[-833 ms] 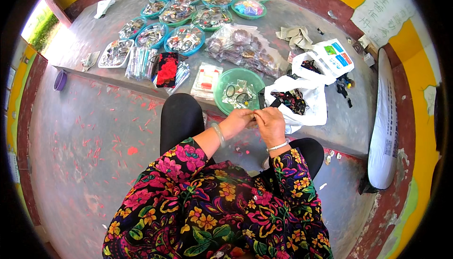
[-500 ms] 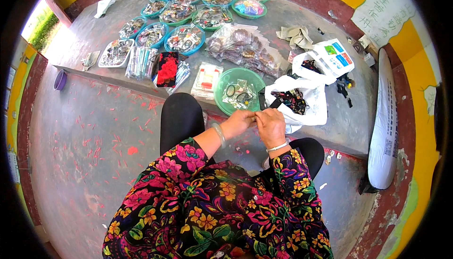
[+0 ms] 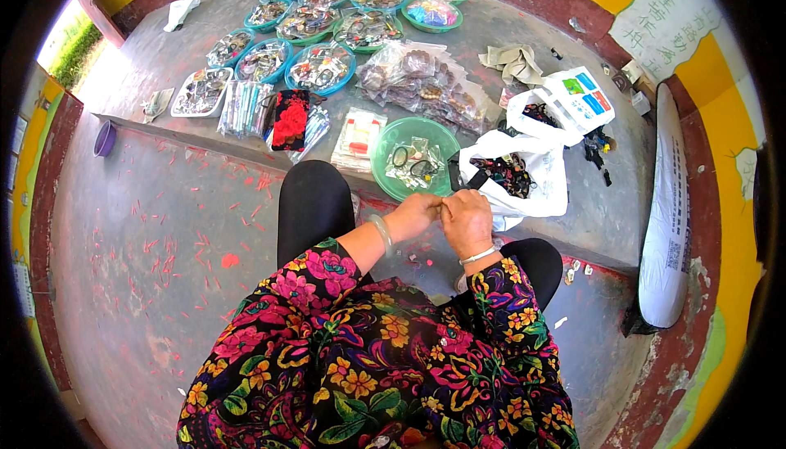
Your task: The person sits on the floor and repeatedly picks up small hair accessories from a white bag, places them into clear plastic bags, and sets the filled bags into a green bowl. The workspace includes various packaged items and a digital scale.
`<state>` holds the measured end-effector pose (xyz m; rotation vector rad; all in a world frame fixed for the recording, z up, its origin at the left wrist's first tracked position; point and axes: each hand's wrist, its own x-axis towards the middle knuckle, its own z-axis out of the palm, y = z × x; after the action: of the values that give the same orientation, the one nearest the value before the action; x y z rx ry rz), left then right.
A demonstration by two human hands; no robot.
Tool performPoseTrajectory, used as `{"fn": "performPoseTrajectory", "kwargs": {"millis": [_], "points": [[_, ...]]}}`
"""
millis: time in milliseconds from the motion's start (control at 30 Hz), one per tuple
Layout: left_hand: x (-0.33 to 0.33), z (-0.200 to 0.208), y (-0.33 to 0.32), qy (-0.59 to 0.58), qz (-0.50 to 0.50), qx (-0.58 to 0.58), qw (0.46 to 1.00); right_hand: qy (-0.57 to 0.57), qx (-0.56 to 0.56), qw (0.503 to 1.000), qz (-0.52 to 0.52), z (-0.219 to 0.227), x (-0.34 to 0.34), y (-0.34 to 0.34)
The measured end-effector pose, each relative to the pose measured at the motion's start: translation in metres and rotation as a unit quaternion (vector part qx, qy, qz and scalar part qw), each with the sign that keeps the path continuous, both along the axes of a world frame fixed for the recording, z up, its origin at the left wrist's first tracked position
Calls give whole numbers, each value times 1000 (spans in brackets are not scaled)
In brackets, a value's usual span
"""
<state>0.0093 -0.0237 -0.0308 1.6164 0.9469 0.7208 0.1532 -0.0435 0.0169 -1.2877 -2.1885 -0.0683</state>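
Note:
My left hand, a pale bangle on its wrist, has its fingers pinched together just in front of the green bowl. Against its fingertips press those of my right hand, which wears a white band. Whatever the two closed hands hold between them is too small or hidden to name. Small clear packets and dark loops lie in the bowl. Just beyond my right hand stands an open white plastic bag filled with dark, colour-flecked pieces. A black strap sticks out over its left edge.
Clear packets of beaded bracelets are heaped behind the bowl. Several round basins of small goods, such as a blue one, stand farther back. A stack of flat packets lies left of the bowl. The raised ledge ends near my knees.
Both hands stay together at the same spot. My right hand has shifted very slightly left and down, its fingers still pinched against those of the left.

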Motion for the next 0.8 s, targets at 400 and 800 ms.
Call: {"fn": "performPoseTrajectory", "kwargs": {"millis": [400, 800], "points": [[1, -2, 0, 20, -2, 1, 1000, 1, -15, 1000, -7, -3, 2, 0], [1, 1, 0, -13, 3, -20, 1000, 155, -62, 985, -47, -6, 0, 2]]}}
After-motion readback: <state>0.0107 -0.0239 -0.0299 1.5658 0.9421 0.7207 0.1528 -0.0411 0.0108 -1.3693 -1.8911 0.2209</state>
